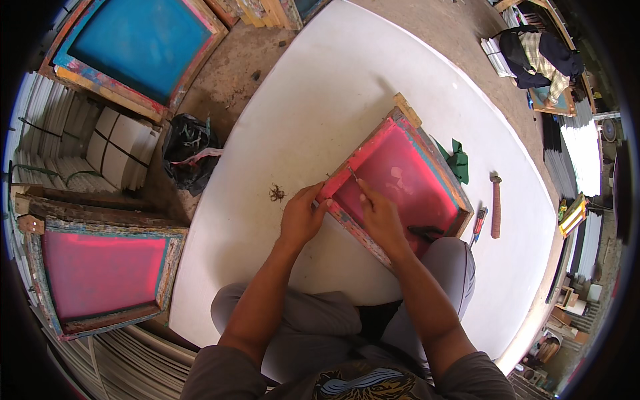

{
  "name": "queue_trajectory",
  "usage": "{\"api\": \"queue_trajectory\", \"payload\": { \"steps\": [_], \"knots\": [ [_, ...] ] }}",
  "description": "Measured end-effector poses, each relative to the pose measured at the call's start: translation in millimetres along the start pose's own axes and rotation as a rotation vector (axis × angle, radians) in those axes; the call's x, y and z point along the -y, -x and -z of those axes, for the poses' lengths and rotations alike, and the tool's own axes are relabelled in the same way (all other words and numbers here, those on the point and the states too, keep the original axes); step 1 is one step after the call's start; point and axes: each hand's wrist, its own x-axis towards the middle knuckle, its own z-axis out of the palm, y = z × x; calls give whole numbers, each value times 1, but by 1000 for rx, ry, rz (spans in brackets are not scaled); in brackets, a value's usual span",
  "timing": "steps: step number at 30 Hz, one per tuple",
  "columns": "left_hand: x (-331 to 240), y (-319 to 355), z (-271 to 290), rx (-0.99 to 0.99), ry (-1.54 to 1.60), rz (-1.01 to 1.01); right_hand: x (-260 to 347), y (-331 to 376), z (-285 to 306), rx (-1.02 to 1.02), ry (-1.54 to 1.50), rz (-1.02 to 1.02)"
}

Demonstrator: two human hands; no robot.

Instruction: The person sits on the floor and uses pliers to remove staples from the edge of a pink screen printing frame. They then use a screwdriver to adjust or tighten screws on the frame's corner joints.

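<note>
A wooden screen-printing frame [357, 157] with pink mesh lies tilted before me, its near side by my right knee. My left hand [302, 217] grips its left corner, fingers on the outer edge and thumb on the near rail. My right hand [381, 215] reaches over the mesh, closed around a thin tool with a slim metal tip [352, 172] that meets the left rail's inner edge; the tool's kind is hidden by the fingers. A dark object [425, 233], its kind unclear, lies on the mesh near my knee.
Right of the frame lie a red-handled screwdriver [479, 225], a hammer [495, 207] and a green cloth [457, 162]. A small brown tangle [277, 193] sits on the white surface. Leftward are a black bag [189, 150] and other screens [107, 273]. A person [543, 57] works far right.
</note>
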Motion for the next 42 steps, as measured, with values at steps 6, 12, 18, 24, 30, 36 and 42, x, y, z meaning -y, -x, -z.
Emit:
{"api": "queue_trajectory", "payload": {
  "steps": [6,12,18,24,30,36,42],
  "knots": [
    [0,0,0,-5,32,-16,37,-5,7,99,186,-156],
    [-2,1,-4,-36,62,-33,48,-9,1,96,271,-43],
    [-1,0,-3,-7,-14,-23,62,-12,-2,148,246,-135],
    [0,0,-5,-18,31,-1,-2,-20,-18,99,-37,-116],
    [3,-3,0,-6,-26,3,-2,-22,-1,282,-357,-313],
    [9,-4,-1,-40,10,-72,2,-4,0,81,-441,-352],
    [12,-4,-6,-48,-56,-113,-39,4,-5,-101,-40,-41]
  ]
}}
